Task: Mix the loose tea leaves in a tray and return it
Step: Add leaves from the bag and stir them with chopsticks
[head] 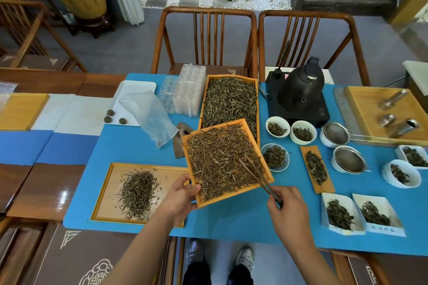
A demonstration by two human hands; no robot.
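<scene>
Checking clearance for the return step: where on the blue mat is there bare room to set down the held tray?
Bare blue mat lies along the near edge, between the wooden tray with the small tea pile and the white paper boxes. Crowded: right of the held tray, white cups, strainers and the narrow tea board sit close together.

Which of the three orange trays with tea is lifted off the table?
The middle tray, tilted and full of leaves. The left hand holds its near corner and tongs reach into it. The far tray and the left tray lie flat.
</scene>
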